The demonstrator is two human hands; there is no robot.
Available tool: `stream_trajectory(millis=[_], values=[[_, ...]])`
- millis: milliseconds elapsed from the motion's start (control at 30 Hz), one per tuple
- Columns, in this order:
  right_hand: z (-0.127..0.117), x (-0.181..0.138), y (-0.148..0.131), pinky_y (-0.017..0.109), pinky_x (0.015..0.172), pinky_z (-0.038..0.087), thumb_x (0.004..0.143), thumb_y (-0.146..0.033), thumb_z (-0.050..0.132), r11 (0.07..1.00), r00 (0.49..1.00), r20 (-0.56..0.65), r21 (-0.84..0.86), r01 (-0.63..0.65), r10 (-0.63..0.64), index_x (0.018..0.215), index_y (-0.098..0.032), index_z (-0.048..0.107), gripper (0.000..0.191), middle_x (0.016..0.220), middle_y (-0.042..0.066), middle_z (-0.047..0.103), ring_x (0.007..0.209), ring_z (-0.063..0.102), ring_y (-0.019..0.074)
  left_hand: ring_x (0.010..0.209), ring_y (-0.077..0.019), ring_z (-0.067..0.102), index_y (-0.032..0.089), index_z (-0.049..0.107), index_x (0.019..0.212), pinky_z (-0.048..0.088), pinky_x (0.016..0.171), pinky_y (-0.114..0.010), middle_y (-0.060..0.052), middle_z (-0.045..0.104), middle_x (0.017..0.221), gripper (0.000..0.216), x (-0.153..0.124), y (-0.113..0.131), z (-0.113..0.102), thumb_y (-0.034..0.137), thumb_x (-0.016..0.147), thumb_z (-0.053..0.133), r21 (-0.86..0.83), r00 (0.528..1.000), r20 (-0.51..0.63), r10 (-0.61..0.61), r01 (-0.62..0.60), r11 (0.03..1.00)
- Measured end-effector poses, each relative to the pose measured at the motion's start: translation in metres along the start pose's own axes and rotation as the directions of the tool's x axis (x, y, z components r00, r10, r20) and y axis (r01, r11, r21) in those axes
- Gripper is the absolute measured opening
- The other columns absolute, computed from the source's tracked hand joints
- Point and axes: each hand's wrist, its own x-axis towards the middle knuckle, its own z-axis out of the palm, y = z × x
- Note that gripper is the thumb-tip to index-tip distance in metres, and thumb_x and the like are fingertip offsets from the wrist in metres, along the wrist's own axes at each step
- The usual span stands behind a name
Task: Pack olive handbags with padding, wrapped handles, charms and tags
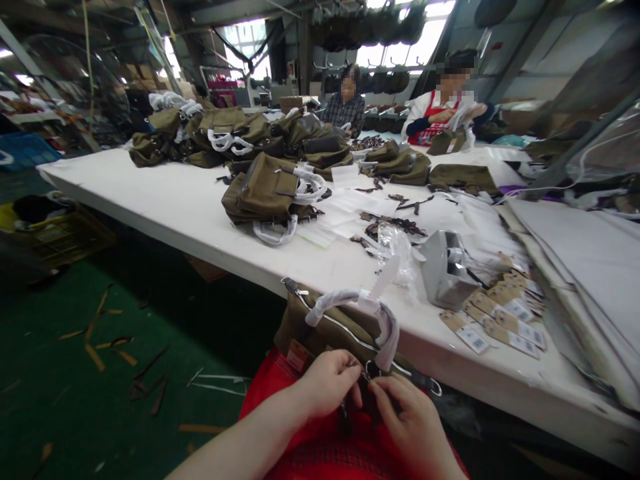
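Note:
An olive handbag (325, 327) leans against the table's front edge, close to my red apron. Its handle (345, 297) is wrapped in pale plastic, and a silver zip runs along its top. Beside a metal ring (373, 368) at the handle's base, my left hand (333, 380) pinches with thumb and fingers. My right hand (400, 407) meets it there, fingers also closed in a pinch. What lies between the fingertips is small and mostly hidden; a dark piece hangs below. A brown tag (297, 357) shows on the bag, left of my left hand.
On the white table (150, 200) stand more olive bags (265, 190). A grey tape dispenser (447, 270), cardboard tags (493, 317) and dark straps (395, 227) lie to the right. Two people work across the table. Scraps (95, 333) litter the green floor.

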Motion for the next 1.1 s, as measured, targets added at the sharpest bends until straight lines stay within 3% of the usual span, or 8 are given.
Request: stream_trajectory(millis=[200,467,567,633,733,800,967,1100], values=[[0.005,-0.003,-0.001,0.028,0.064,0.049,0.098,-0.038,0.046,0.997,0.998,-0.060,-0.072,0.020,-0.024,0.082,-0.023,0.069,0.031,0.076,0.004,0.068,0.069,0.065,0.0181,0.044,-0.0111,0.050,0.018,0.053,0.080,0.033,0.050,-0.024,0.003,0.056,0.048,0.045,0.004,-0.010,0.009,0.063,0.075,0.053,-0.160,0.999,-0.011,-0.053,0.050,0.986],[0.005,-0.004,0.000,0.027,0.062,0.049,0.098,-0.038,0.046,0.996,0.997,-0.065,-0.086,0.031,-0.036,0.081,-0.023,0.068,0.032,0.075,0.004,0.068,0.067,0.065,0.0181,0.041,-0.0104,0.048,0.017,0.055,0.084,0.029,0.048,-0.023,0.003,0.057,0.048,0.039,0.005,-0.015,0.008,0.056,0.079,0.052,-0.189,0.999,-0.019,-0.043,0.038,0.981],[0.006,-0.004,0.001,0.028,0.063,0.050,0.098,-0.037,0.046,0.995,0.997,-0.065,-0.098,0.024,-0.031,0.081,-0.023,0.069,0.032,0.076,0.004,0.069,0.068,0.066,0.0187,0.044,-0.0130,0.052,0.017,0.059,0.090,0.034,0.049,-0.024,0.003,0.057,0.049,0.028,0.003,-0.017,0.010,0.044,0.084,0.050,-0.093,1.000,-0.012,-0.020,0.019,0.995],[0.008,-0.004,0.002,0.028,0.065,0.050,0.098,-0.037,0.046,0.994,0.997,-0.072,-0.107,0.025,-0.032,0.083,-0.023,0.070,0.031,0.078,0.005,0.070,0.070,0.067,0.0192,0.057,-0.0164,0.061,0.018,0.064,0.092,0.041,0.056,-0.027,-0.001,0.066,0.061,0.022,-0.002,-0.014,0.010,0.034,0.086,0.050,0.093,0.996,-0.054,0.072,-0.067,0.993],[0.009,-0.006,0.003,0.029,0.068,0.052,0.097,-0.036,0.046,0.990,0.996,-0.082,-0.142,0.021,-0.033,0.086,-0.024,0.070,0.029,0.082,0.005,0.071,0.073,0.069,0.0199,0.083,-0.0206,0.066,0.020,0.072,0.088,0.046,0.076,-0.031,-0.006,0.074,0.088,0.021,-0.010,-0.004,0.008,0.028,0.088,0.052,0.414,0.947,-0.125,0.296,-0.221,0.883],[0.010,-0.006,0.004,0.030,0.066,0.052,0.097,-0.036,0.046,0.985,0.996,-0.078,-0.171,0.022,-0.036,0.086,-0.024,0.070,0.029,0.081,0.004,0.071,0.072,0.069,0.0198,0.087,-0.0212,0.065,0.021,0.073,0.083,0.045,0.082,-0.032,-0.006,0.074,0.090,0.023,-0.013,0.002,0.008,0.028,0.089,0.053,0.513,0.915,-0.156,0.372,-0.247,0.822],[0.007,-0.008,0.004,0.027,0.063,0.053,0.097,-0.030,0.048,0.970,0.986,-0.101,-0.222,0.104,-0.129,0.092,-0.024,0.069,0.023,0.083,0.003,0.072,0.071,0.070,0.0178,0.080,-0.0185,0.062,0.018,0.068,0.074,0.043,0.075,-0.029,-0.006,0.069,0.082,0.021,-0.010,0.004,0.014,0.025,0.089,0.055,0.487,0.868,-0.268,0.419,-0.253,0.836],[0.003,-0.011,0.002,0.023,0.066,0.056,0.095,-0.028,0.052,0.963,0.934,-0.269,-0.194,0.187,-0.235,0.117,-0.022,0.061,0.024,0.092,0.004,0.072,0.072,0.070,0.0147,0.082,-0.0179,0.062,0.018,0.066,0.085,0.045,0.076,-0.029,-0.006,0.069,0.084,0.025,-0.006,0.003,0.015,0.031,0.096,0.047,0.335,0.803,-0.366,0.471,-0.359,0.871]])
